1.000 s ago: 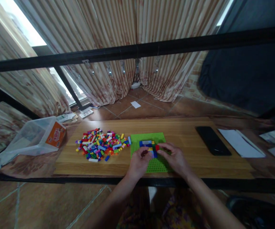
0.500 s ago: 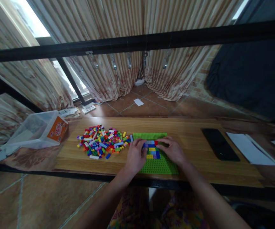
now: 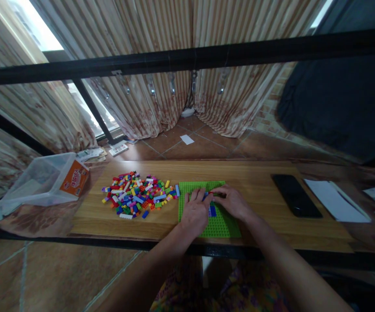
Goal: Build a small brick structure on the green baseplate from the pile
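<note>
A green studded baseplate [image 3: 221,229] lies on the wooden board, with toy bricks built on its middle. My left hand [image 3: 196,212] rests over these bricks, fingers stretched forward and slightly apart, hiding most of them. Below its fingertips a blue brick [image 3: 213,211] still shows. From the other side, my right hand [image 3: 233,202] reaches in with thumb and forefinger around the right end of the top row. A bit of a red brick [image 3: 211,192] shows at these fingertips. The contact between fingers and brick is partly hidden.
Left of the baseplate spreads a pile of loose coloured bricks [image 3: 138,195]. A clear plastic box [image 3: 41,177] with an orange label lies beyond it. On the right are a black phone [image 3: 296,196] and white paper [image 3: 337,201]. A dark rail [image 3: 187,58] crosses above the far side.
My left hand has moved right and now covers the bricks that showed between the hands. My right hand stays by the red brick. The whole view has shifted slightly.
</note>
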Demonstrator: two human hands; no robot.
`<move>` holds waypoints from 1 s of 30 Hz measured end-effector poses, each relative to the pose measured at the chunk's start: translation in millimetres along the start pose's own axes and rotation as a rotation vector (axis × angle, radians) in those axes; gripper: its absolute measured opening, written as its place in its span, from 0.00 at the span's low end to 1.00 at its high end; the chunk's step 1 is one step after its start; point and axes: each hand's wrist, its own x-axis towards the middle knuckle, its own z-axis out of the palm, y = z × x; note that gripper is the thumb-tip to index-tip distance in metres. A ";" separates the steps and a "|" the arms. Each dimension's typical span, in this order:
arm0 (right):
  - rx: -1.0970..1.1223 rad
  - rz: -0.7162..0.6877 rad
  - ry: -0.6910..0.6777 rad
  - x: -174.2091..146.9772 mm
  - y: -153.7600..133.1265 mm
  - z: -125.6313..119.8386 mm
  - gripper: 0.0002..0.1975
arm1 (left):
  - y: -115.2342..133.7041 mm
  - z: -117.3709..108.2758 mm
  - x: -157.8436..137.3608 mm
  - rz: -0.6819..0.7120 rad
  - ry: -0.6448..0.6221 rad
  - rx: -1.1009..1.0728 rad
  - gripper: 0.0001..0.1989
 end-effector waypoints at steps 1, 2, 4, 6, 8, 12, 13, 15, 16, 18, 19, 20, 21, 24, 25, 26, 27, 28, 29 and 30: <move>0.000 -0.003 -0.002 0.3 0.6 0.3 0.09 | -0.1 1.1 0.0 -0.001 -0.004 -0.011 0.24; 0.000 -0.004 -0.002 0.6 1.5 0.7 0.09 | -0.4 2.2 -0.1 0.001 -0.006 -0.023 0.24; -0.002 -0.003 -0.006 1.4 4.2 1.4 0.10 | -1.5 3.9 -0.5 0.002 -0.008 -0.044 0.25; -0.009 0.000 -0.013 2.8 7.2 1.7 0.10 | -2.8 5.0 -1.3 0.009 -0.005 -0.058 0.25; -0.014 -0.003 -0.025 4.3 9.6 1.5 0.10 | -3.6 5.8 -2.4 0.021 0.003 -0.066 0.25; -0.024 -0.016 -0.042 5.6 10.6 1.3 0.12 | -2.4 4.9 -3.4 0.015 0.004 -0.056 0.26; -0.018 -0.018 -0.040 5.2 10.6 1.7 0.12 | -1.9 3.8 -3.0 0.011 0.007 -0.056 0.26; 0.021 0.000 -0.016 3.0 11.3 3.1 0.14 | -1.4 -0.3 -2.3 0.013 0.024 -0.077 0.24; 0.057 0.018 0.008 1.0 12.4 3.6 0.16 | -1.8 -3.1 -2.6 0.013 0.042 -0.099 0.24; 0.146 0.058 0.091 -5.1 16.3 3.3 0.19 | -5.0 -9.5 -6.4 0.003 0.096 -0.150 0.24; 0.180 0.073 0.145 -9.4 18.9 2.2 0.20 | -7.9 -12.5 -10.6 -0.009 0.130 -0.176 0.24; 0.194 0.082 0.202 -14.5 22.0 0.3 0.20 | -11.6 -15.0 -16.5 -0.027 0.164 -0.200 0.25; 0.183 0.089 0.256 -20.5 25.3 -2.2 0.19 | -16.0 -17.0 -24.2 -0.049 0.200 -0.223 0.25; 0.055 0.122 0.393 -41.5 36.4 -9.9 0.19 | -30.9 -18.2 -55.7 -0.131 0.289 -0.296 0.25; -0.004 0.125 0.431 -48.6 40.2 -11.4 0.19 | -35.6 -17.4 -67.4 -0.144 0.298 -0.314 0.25; -0.065 0.112 0.449 -55.3 43.9 -11.9 0.19 | -39.8 -16.1 -78.9 -0.148 0.295 -0.332 0.25; -0.124 0.085 0.459 -61.2 47.6 -11.3 0.18 | -43.6 -14.7 -89.6 -0.153 0.290 -0.345 0.24; -0.178 0.053 0.467 -66.2 51.0 -9.7 0.18 | -46.8 -13.3 -99.0 -0.173 0.284 -0.352 0.24; -0.226 0.017 0.473 -70.1 54.1 -7.4 0.17 | -49.6 -12.1 -107.0 -0.196 0.280 -0.352 0.24; -0.269 -0.012 0.491 -72.9 56.8 -4.5 0.17 | -52.0 -11.1 -113.4 -0.220 0.279 -0.350 0.23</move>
